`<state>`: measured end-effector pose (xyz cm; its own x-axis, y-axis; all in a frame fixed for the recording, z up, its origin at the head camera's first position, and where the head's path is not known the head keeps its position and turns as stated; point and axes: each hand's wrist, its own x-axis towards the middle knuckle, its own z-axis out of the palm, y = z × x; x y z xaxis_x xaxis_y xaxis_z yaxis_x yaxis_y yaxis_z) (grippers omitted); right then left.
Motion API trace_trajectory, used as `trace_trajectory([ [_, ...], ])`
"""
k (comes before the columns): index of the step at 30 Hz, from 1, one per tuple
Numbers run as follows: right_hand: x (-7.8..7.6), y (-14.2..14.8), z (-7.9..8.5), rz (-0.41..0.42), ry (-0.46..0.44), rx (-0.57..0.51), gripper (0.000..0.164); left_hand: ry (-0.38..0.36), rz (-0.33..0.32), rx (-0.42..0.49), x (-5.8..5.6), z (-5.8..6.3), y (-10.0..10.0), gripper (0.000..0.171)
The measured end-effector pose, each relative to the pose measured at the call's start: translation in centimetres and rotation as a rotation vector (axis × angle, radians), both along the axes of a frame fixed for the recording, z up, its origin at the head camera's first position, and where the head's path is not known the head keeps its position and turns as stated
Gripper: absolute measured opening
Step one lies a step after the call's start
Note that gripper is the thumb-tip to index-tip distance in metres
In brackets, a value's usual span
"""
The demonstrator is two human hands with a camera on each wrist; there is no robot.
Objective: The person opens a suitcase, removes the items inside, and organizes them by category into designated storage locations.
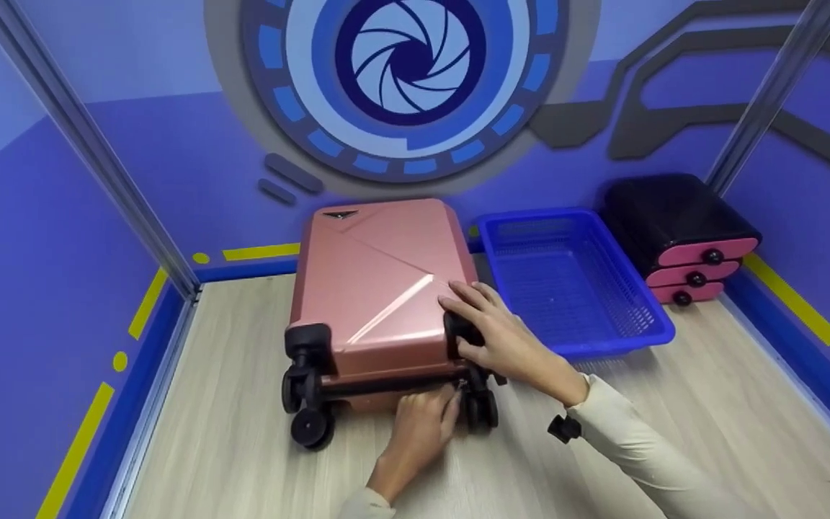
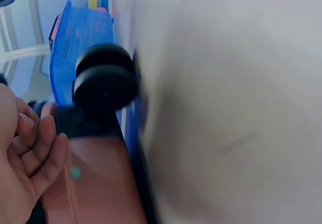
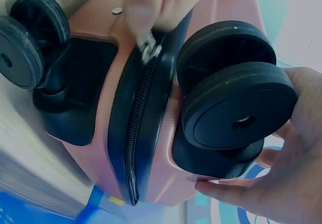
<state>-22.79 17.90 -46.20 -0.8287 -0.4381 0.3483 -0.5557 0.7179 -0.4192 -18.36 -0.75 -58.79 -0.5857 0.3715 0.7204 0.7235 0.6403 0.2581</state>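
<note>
A pink hard-shell suitcase [image 1: 386, 274] lies flat on the floor, its black wheels [image 1: 312, 427] facing me. My left hand [image 1: 422, 422] is at the near end, beside the right-hand wheels. In the right wrist view, its finger and thumb pinch a metal zipper pull [image 3: 149, 49] on the black zipper [image 3: 136, 128]. My right hand [image 1: 505, 342] grips the near right corner, fingers over the top shell and thumb lower down. The right wrist view shows this hand around the black wheel mount [image 3: 216, 158]. In the left wrist view, the left fingertips' hold is hidden.
Right of the suitcase sits a blue plastic basket [image 1: 663, 335]. Beyond it stands a black box with pink drawers [image 1: 674, 216] and round black knobs. Blue printed wall panels [image 1: 155, 151] enclose the wood-patterned floor [image 1: 235, 461] at the left, back and right.
</note>
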Motion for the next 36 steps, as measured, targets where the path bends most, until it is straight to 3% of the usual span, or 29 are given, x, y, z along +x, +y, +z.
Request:
trace_trajectory([
  [5,0.3,-0.3,-0.1,-0.032,0.066,0.037,0.066,0.049,0.070,0.033,0.9,0.1,-4.6,0.023],
  [13,1.4,-1.6,-0.6,-0.091,0.408,0.247,0.065,0.045,0.266,0.049,1.9,-0.7,-14.7,0.018],
  [18,1.5,-2.6,-0.8,-0.102,0.554,0.365,0.065,-0.045,0.341,0.011,1.9,-0.6,-17.9,0.021],
  [23,1.7,-3.2,-1.2,-0.063,0.600,0.385,0.074,-0.122,0.407,0.018,1.8,-0.3,-20.4,0.032],
  [26,1.8,-3.4,-1.4,-0.050,0.592,0.370,0.074,-0.187,0.435,0.036,1.1,-0.1,-21.8,0.030],
  [30,1.7,-3.3,-1.6,-0.034,0.590,0.337,0.073,-0.243,0.424,0.042,-0.9,0.0,-22.9,0.030],
  [36,1.3,-2.8,-1.4,-0.036,0.582,0.300,0.072,-0.225,0.369,0.056,-4.2,0.3,-22.7,0.036],
])
